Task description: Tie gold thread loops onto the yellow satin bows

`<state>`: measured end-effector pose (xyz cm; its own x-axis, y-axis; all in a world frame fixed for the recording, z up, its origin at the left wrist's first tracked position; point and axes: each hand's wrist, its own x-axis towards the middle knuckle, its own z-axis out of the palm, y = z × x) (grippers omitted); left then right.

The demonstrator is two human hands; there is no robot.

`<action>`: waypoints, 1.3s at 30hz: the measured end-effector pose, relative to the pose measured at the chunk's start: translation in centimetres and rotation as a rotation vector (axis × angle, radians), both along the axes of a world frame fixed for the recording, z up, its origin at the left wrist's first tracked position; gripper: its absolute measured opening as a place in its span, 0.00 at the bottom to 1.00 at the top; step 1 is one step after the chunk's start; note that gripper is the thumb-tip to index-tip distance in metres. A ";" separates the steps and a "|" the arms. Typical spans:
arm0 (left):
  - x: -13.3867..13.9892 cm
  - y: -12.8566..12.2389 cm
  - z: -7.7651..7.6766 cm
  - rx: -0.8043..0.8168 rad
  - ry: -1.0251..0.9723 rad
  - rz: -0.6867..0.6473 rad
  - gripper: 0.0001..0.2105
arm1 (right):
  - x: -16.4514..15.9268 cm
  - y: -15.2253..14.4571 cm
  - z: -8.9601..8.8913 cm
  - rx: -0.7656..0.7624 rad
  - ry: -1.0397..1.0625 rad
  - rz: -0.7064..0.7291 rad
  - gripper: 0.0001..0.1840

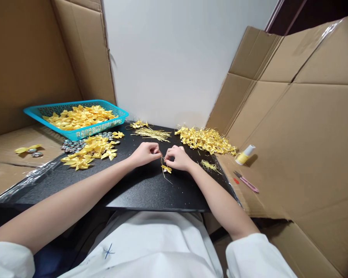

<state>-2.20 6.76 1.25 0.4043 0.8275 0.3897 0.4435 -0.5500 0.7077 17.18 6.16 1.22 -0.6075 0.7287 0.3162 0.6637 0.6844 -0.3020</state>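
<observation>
My left hand (145,153) is closed in a pinch on a thin yellow cord (162,170) over the black tabletop. Close beside it, my right hand (178,157) also has its fingers pinched on the cord. Below the fingertips hangs or lies a small yellow ribbon bow (166,169) with a shiny bit at its middle. The cord trails down past the bow and ends near a thin pale line, a needle or thread, I cannot tell which. Whether the cord is knotted is too small to see.
A blue basket (75,135) holds yellow bows. Loose bows (97,146) and silvery pieces (72,146) lie before it. Cut cords (152,134) and a heap of corded bows (205,139) lie behind my hands. At right are a thread spool (245,155), pink snips (247,182) and cardboard walls (301,127).
</observation>
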 end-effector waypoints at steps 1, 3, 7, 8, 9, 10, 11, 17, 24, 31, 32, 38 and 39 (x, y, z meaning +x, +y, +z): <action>0.0 0.0 0.0 0.002 0.004 -0.002 0.11 | 0.0 0.0 0.0 0.000 0.000 -0.001 0.04; 0.0 -0.1 0.1 0.006 0.006 -0.008 0.11 | 0.0 0.0 0.0 0.002 0.001 0.002 0.04; 0.1 -0.2 0.2 -0.018 -0.027 -0.024 0.12 | 0.1 0.2 -0.1 0.015 0.010 0.018 0.04; 0.1 -0.2 0.2 -0.044 -0.050 -0.045 0.12 | 0.1 0.2 -0.1 0.020 0.011 0.020 0.03; 0.1 -0.1 0.2 -0.087 -0.082 -0.080 0.12 | 0.1 0.2 -0.1 0.023 0.011 0.020 0.03; 0.2 0.0 0.1 -0.145 -0.121 -0.128 0.11 | 0.1 0.1 0.0 0.024 0.009 0.018 0.04; 0.2 0.2 0.0 -0.211 -0.165 -0.174 0.11 | 0.1 0.1 0.0 0.025 0.010 0.014 0.04; -0.2 1.0 -0.5 -0.296 -0.155 -0.080 0.05 | 0.0 -0.1 0.2 0.033 0.057 0.008 0.05; -0.1 0.4 -0.5 -0.152 0.159 -0.011 0.10 | -0.1 -0.1 0.2 0.059 0.068 0.015 0.06; 0.1 0.2 -0.6 -0.087 0.194 0.019 0.12 | -0.2 -0.1 0.0 0.083 0.028 -0.004 0.07; 0.1 0.1 -0.5 -0.067 0.197 0.029 0.12 | -0.2 -0.1 0.0 0.087 0.020 -0.012 0.08; 0.3 -0.2 -0.5 -0.061 0.206 0.047 0.11 | -0.5 -0.3 -0.2 0.121 -0.009 -0.027 0.08; 0.4 -0.2 -0.5 -0.063 0.204 0.042 0.10 | -0.5 -0.3 -0.2 0.122 -0.013 -0.025 0.08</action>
